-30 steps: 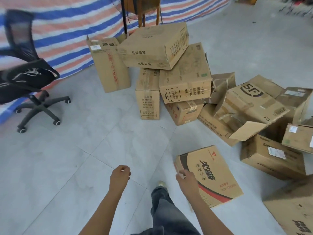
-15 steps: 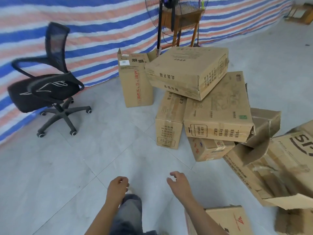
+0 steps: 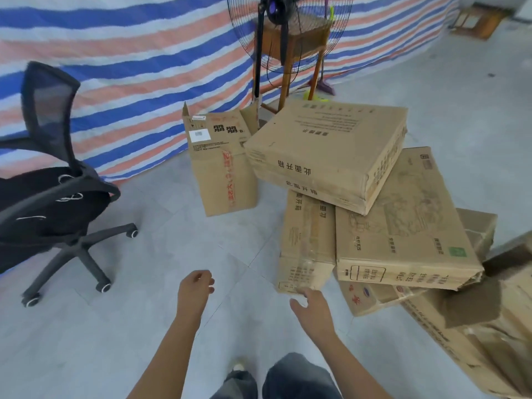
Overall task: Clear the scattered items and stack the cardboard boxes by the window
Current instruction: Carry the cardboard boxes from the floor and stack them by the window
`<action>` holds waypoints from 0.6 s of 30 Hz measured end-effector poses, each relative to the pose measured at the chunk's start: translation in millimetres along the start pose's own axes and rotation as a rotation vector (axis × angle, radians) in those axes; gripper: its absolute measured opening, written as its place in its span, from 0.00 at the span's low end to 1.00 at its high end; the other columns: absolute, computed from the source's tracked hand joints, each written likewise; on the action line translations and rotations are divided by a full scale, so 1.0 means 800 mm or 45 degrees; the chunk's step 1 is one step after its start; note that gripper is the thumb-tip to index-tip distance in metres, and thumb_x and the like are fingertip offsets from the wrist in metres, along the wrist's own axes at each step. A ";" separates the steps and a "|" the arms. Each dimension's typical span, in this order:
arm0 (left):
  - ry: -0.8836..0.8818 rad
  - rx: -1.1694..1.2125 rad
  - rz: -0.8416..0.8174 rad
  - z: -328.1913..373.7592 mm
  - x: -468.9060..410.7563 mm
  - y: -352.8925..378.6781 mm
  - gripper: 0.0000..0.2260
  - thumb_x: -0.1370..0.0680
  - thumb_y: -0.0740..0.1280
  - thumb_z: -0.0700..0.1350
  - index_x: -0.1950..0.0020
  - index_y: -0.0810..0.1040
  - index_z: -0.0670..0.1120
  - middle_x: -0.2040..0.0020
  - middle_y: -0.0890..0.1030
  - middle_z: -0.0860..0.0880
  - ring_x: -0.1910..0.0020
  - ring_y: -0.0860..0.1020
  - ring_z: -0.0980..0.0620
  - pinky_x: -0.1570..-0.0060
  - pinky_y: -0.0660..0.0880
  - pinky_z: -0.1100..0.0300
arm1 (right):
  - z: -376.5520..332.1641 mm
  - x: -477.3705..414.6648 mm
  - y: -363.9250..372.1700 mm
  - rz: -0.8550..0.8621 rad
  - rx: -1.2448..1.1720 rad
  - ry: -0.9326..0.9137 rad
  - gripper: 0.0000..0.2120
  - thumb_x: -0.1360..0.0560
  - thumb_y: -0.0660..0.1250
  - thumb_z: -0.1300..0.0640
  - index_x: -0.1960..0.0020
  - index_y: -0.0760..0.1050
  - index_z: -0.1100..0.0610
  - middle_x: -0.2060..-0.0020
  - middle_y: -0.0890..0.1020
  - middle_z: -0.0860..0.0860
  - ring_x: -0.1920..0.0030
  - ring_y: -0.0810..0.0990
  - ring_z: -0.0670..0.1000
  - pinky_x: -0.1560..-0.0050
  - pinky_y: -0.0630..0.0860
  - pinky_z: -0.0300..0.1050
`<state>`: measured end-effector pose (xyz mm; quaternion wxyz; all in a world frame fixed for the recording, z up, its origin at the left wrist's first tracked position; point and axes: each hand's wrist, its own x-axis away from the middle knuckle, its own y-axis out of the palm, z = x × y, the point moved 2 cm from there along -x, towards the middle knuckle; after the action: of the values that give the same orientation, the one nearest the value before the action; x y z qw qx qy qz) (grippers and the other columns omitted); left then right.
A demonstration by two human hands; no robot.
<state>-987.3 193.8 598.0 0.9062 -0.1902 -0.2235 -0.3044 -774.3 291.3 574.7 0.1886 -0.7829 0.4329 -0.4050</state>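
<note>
Presently the cardboard boxes (image 3: 403,240) lie heaped on the floor (image 3: 172,240), the flat top box (image 3: 325,148) tilted. My right hand (image 3: 315,309) is at the lower corner of the narrow box (image 3: 306,240), fingers (image 3: 309,293) spread, empty; left hand (image 3: 194,286) loosely curled, empty. I advise lifting the top box first, two-handed.

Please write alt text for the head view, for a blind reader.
A person's open right hand reaches toward the low corner of a narrow brown cardboard box in a leaning pile on a grey tiled floor; the left hand, loosely curled, holds nothing. A black mesh office chair stands at left.
</note>
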 end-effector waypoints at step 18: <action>-0.047 -0.214 -0.065 0.180 -0.326 0.102 0.06 0.21 0.60 0.40 0.50 0.75 0.39 0.54 0.77 0.41 0.58 0.75 0.46 0.53 0.69 0.55 | -0.204 -0.381 -0.055 0.052 -0.217 0.134 0.18 0.23 0.61 0.55 0.33 0.69 0.56 0.54 0.77 0.54 0.69 0.70 0.45 0.70 0.65 0.36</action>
<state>-1163.3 445.2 564.8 0.8747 -0.2653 -0.2187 -0.3415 -971.7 578.3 557.4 0.1066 -0.7647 0.4910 -0.4034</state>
